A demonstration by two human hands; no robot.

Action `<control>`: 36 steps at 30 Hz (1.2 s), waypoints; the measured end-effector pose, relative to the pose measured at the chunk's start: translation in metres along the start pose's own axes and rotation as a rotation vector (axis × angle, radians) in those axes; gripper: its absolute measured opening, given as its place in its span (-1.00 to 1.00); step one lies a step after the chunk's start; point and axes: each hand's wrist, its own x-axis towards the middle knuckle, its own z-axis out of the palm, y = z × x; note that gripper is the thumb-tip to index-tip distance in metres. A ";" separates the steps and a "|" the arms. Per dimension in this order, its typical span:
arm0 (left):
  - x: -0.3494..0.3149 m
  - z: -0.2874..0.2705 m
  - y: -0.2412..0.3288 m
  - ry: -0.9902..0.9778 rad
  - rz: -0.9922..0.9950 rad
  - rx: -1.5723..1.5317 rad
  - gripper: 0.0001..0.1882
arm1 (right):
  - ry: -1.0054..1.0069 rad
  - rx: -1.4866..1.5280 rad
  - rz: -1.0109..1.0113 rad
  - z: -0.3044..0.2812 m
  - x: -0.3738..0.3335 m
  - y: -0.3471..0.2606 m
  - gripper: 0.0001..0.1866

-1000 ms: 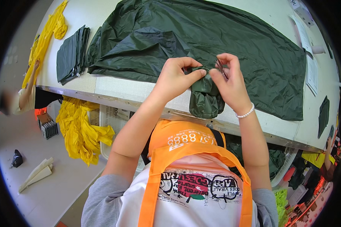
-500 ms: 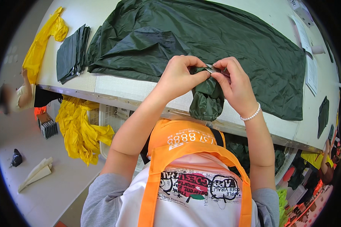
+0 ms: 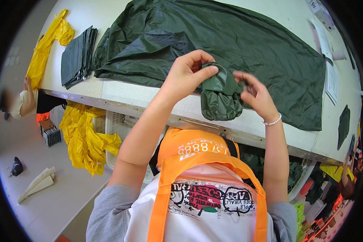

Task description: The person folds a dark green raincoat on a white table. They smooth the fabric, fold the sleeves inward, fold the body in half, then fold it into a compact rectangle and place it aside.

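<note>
A dark green, thin shiny garment (image 3: pixel 266 60) lies spread over the table. Its gathered, elastic-looking end (image 3: pixel 222 105) bunches near the front edge. My left hand (image 3: pixel 186 76) pinches the top of this green bunch between thumb and fingers. To its right, my right hand (image 3: pixel 259 99) is off the cloth, slightly blurred, its fingers curled round small thread snips (image 3: pixel 247 84). Only a dark bit of the snips shows; the fingers cover the rest.
A stack of folded green pieces (image 3: pixel 78 56) and a yellow garment (image 3: pixel 44 50) lie at the table's left. Yellow cloth (image 3: pixel 84 137) hangs below the front edge. Papers (image 3: pixel 330 76) lie at the right. Another person (image 3: pixel 22 103) stands at the far left.
My right hand has drawn away to the right and down from the green cloth, taking the snips with it. The left hand keeps its pinch, and the gathered end now lies more open to view.
</note>
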 end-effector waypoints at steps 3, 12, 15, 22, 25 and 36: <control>0.006 0.004 -0.001 0.011 0.057 -0.166 -0.83 | -0.084 -0.048 0.096 0.001 -0.003 0.004 -0.68; 0.005 0.027 0.010 0.049 0.045 -0.065 -0.17 | 0.725 -0.329 -0.391 0.029 0.048 0.009 -0.86; 0.011 0.026 -0.002 0.107 -0.024 0.279 -0.29 | 0.748 -0.586 -0.297 0.031 0.053 0.011 -0.88; 0.052 -0.050 0.004 0.804 0.330 0.864 -0.80 | 0.144 0.016 0.007 0.060 0.012 -0.035 -0.71; 0.038 -0.014 0.026 0.568 0.328 0.587 -0.83 | 0.448 0.052 -0.171 0.040 0.035 -0.026 -0.73; 0.032 -0.023 0.010 0.592 0.220 0.654 -0.73 | 0.048 0.124 -0.092 0.050 0.026 -0.039 -0.58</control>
